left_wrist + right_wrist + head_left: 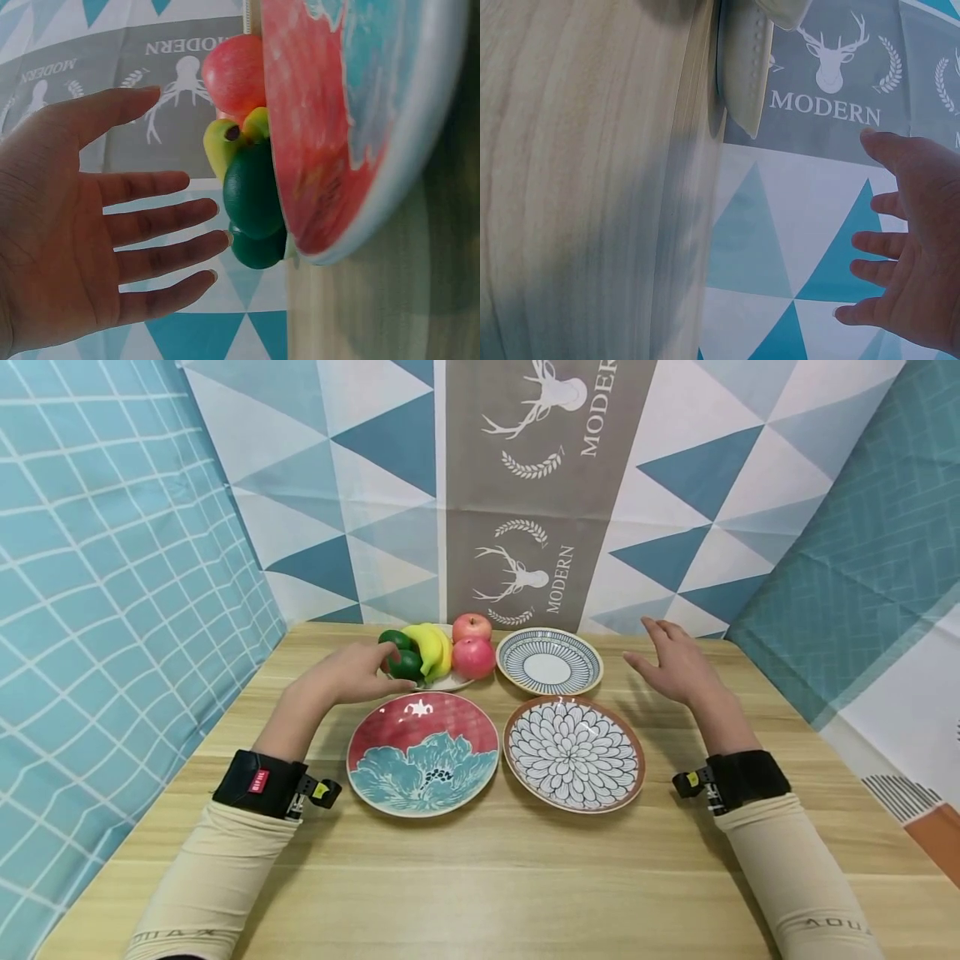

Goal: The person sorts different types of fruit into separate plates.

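Observation:
My left hand (348,675) hovers at the left of a fruit plate (447,683), fingers spread apart with nothing held. In the left wrist view its fingertips point toward two dark green oval fruits (253,191), seemingly apart from them. Beside these fruits lie yellow bananas (435,652), and to their right two reddish-pink fruits (474,658), the rear one apple-like. Over the right side of the table, my right hand (671,668) is raised with an empty palm. Nearest to it is a blue-and-white striped plate (550,664), which it does not touch.
In front stand a red plate with a teal flower (420,760) and a brown-rimmed plate with white petals (573,756). All rest on a wooden table (510,885). A patterned cloth (525,485) hangs behind, with a blue checked cloth (112,568) at the left.

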The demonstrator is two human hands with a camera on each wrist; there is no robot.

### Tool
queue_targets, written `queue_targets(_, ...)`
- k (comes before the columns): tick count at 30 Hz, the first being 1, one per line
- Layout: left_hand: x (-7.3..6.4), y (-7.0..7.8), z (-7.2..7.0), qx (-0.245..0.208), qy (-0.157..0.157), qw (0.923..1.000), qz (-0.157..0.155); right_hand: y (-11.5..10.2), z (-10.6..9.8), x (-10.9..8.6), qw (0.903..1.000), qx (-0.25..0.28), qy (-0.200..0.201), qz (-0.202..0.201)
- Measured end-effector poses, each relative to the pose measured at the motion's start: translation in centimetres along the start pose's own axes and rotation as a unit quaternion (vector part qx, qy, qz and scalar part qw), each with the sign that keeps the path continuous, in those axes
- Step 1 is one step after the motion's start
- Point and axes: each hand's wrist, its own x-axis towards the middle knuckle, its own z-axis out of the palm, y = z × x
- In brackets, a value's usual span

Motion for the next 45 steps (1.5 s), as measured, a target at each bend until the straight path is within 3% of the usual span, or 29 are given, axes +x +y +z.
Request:
queue_targets(12,0.1,-0.6,1.0,-0.011,-0.03,0.9994,0.016,0.1,0.1,0.1,1.0,0.002,-0.005,0.003)
queue_targets(25,0.3,-1.0,1.9,-0.032,-0.109,0.9928,-0.036,-0.2,0.2,0.0,1.0,-0.004,-0.003,-0.002)
queue_targets(37,-0.2,-1.1,1.8,-0.088,-0.176,0.9763,-0.089,-0.1,0.4,0.0,0.9999,-0.008,-0.008,-0.004)
queue_targets(45,-0.2,-1.2,1.8,-0.1,-0.192,0.9708,-0.103,-0.1,0.5,-0.1,1.0,-0.004,-0.004,-0.007)
